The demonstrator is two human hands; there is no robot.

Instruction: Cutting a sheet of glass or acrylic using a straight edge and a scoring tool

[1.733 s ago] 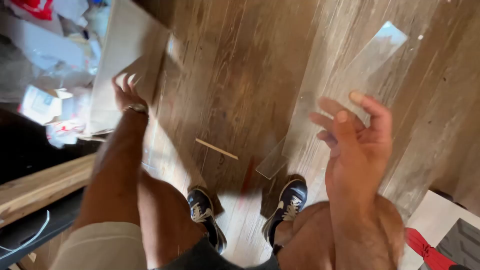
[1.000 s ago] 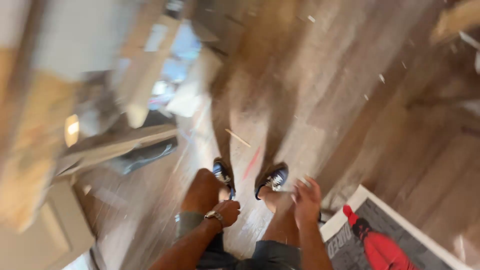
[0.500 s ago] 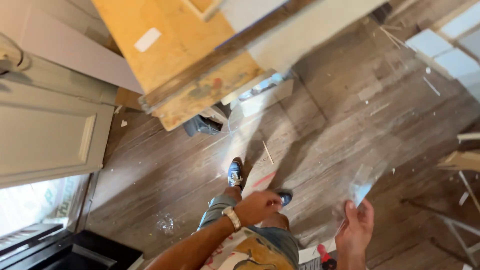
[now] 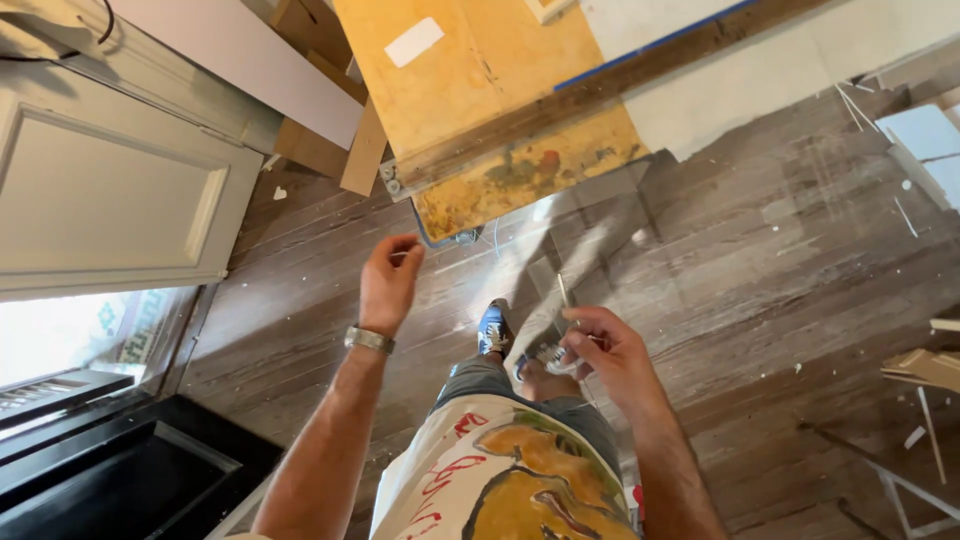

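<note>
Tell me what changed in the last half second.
The left hand lifted off the thigh and now reaches forward, open, a watch at its wrist. The right hand came up and inward, still pinching the clear sheet, now spread ahead over the floor. Shoes stayed planted.

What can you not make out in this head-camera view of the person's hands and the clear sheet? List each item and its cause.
- Clear sheet: transparent, its edges fade into the wooden floor.
- Right hand: the grip on the sheet's corner is too small to tell.
- Left hand: raised, seemingly empty; palm faces away.
- Orange board: cut off by the top edge.
</note>
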